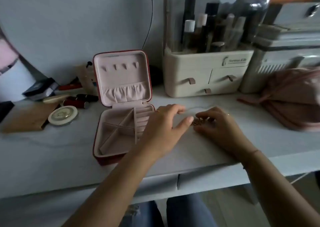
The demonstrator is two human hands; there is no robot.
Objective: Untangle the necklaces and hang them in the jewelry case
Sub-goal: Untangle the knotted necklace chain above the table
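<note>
Her right hand (220, 122) pinches the tangled necklaces (197, 122) on the table (199, 150). Her left hand (166, 124) rests released just beside them, with the open jewelry case (121, 95) to its left.

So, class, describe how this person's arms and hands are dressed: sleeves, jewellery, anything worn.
Both forearms are bare, with no sleeves in view. The right hand wears a thin ring on one finger, and a thin reddish cord bracelet circles that wrist. The left hand shows no clear jewellery.

Pale wall (158, 19); white desk (52, 166), drawers (207, 180) under front edge; dim, flat light.
</note>
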